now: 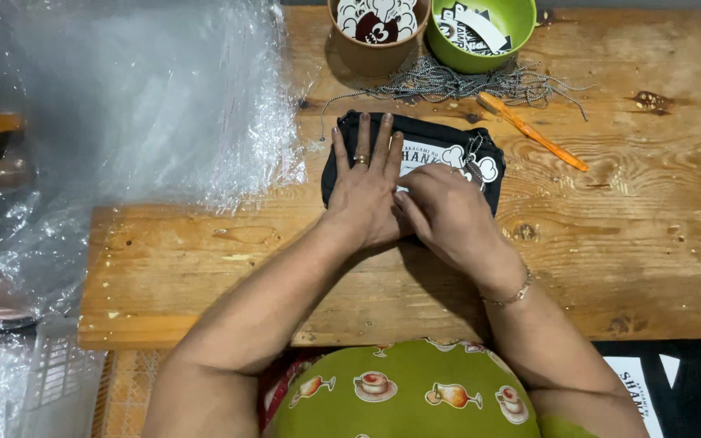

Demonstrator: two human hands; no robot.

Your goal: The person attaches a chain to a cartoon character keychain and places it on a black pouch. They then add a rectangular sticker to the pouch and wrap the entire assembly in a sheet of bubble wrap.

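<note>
The pouch [350,138] is black with a white printed patch. The counter [610,243] is tan, knotted wood. 1 bowl [521,24] is lime green, the other bowl [371,57] brown. The cord [448,81] is speckled grey-white, the knife [533,131] orange.

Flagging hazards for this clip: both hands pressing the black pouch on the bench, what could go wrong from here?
1. The white tag on the black fabric pouch could crease under the right hand.
2. The grey cord tangle lies right behind the pouch and might snag it.
3. The clear plastic sheet near the left hand could slide over.
</note>
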